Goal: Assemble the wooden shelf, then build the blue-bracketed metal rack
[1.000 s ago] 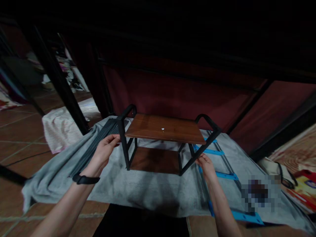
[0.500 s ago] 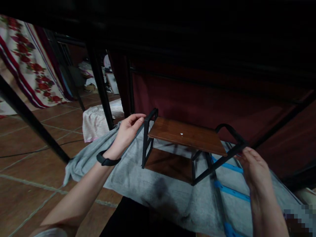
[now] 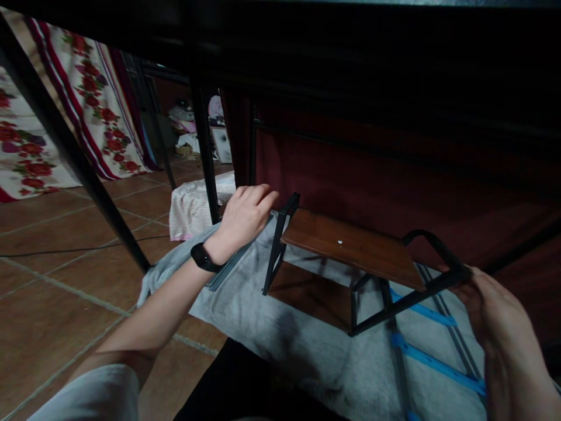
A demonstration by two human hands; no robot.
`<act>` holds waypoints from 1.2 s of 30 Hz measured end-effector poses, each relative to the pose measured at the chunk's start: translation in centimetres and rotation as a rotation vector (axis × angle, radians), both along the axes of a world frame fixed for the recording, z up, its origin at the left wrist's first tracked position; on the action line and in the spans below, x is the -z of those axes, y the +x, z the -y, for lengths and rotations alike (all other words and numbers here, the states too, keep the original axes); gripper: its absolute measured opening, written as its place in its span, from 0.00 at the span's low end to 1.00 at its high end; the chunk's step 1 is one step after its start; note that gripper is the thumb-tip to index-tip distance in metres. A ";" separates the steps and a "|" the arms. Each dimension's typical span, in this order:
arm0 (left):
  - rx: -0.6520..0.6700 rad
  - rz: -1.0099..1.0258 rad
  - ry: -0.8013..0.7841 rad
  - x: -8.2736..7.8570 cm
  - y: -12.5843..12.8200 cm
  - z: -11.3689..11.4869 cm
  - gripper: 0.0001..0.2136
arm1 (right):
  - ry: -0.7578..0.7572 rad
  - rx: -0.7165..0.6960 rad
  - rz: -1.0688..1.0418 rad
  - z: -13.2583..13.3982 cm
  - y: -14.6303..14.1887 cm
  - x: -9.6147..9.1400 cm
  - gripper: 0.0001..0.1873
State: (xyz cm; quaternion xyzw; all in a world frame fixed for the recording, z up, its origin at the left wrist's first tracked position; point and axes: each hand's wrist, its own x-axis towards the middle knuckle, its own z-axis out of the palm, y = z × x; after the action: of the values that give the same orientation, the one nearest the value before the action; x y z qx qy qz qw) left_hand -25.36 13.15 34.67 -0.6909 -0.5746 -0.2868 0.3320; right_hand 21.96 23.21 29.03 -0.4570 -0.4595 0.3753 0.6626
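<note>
Right hand [image 3: 504, 310]: mine, nearest the camera; fingers bent around the upper outer corner of the right side frame [image 3: 447, 279]. The fingertips are hidden, so I cannot tell whether it grips or merely rests there.
Left hand [image 3: 245, 216]: mine, dark wristband [image 3: 203, 257] on the wrist; fingers half curled, knuckles up, beside the top of the left side frame [image 3: 274, 257]. Contact cannot be confirmed; nothing shows in the palm.
Rack [image 3: 324, 234]: between my hands, on the grey cloth [image 3: 333, 368]. The right side frame leans outward; the left stands closer to upright.
Upper board [image 3: 372, 257]: brown, spanning the two side frames, with a small white mark [image 3: 340, 242] near its middle.
Lower board [image 3: 307, 292]: brown, low between the side frames; fixing not visible.
Handling, in my judgement: both hands are best kept at matching height on the side frames, with light and even pressure. Pulling the leaning side alone could twist the upper board at its joints. The feet deserve a check for folds of cloth beneath them.
Blue strips [image 3: 438, 362]: to the right of the rack, laid across dark rails on the cloth.
Dark bars [image 3: 232, 268]: a bundle on the cloth, below my left hand.
Red panel [image 3: 350, 175]: upright, behind the rack.
Striped cloth [image 3: 190, 213]: pale, beyond my left hand.
Floral curtain [image 3: 105, 111]: far left, hanging over the tiled floor [image 3: 52, 327].
</note>
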 end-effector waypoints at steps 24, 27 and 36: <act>0.073 -0.483 -0.206 0.0 -2.9 -3.9 0.09 | -0.171 -0.174 -0.036 0.1 -0.4 -2.8 0.10; 0.081 -0.407 -0.247 0.0 -3.0 -4.3 0.11 | -0.165 -0.179 -0.021 -0.1 -0.4 -2.7 0.11; 0.051 -0.473 -0.305 -0.3 -3.3 -5.5 0.10 | -0.173 -0.224 -0.017 -0.5 -0.6 -2.9 0.13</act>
State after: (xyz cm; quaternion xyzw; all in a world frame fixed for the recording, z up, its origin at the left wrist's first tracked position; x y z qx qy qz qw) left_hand -28.67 18.67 34.98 -0.7950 -0.4999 -0.0361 0.3418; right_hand 21.35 23.73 31.92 -0.4551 -0.4679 0.4889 0.5787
